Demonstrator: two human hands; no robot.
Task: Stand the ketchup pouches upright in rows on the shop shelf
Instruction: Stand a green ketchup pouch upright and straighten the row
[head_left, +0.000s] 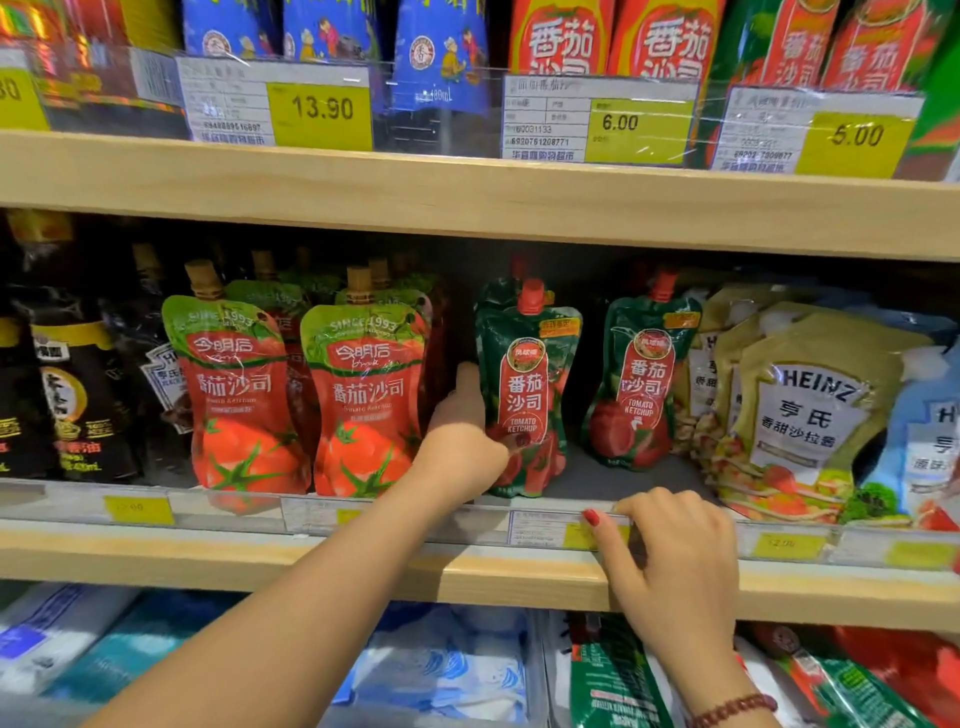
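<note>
A dark green ketchup pouch with a red cap (527, 387) stands upright at the front of the middle shelf (467, 566). My left hand (465, 431) grips its lower left side, thumb pointing up. A second green pouch (641, 384) stands further back to its right, with another partly hidden behind the first. My right hand (670, 551) rests on the shelf's clear price rail, fingers curled over its top edge. Two rows of red and green ketchup pouches (363, 395) stand upright to the left.
Yellow Heinz salad dressing pouches (795, 410) lean at the right. Dark sauce bottles (78, 400) fill the left end. The upper shelf (467, 192) hangs low overhead with price tags. More packets lie on the shelf below (613, 675).
</note>
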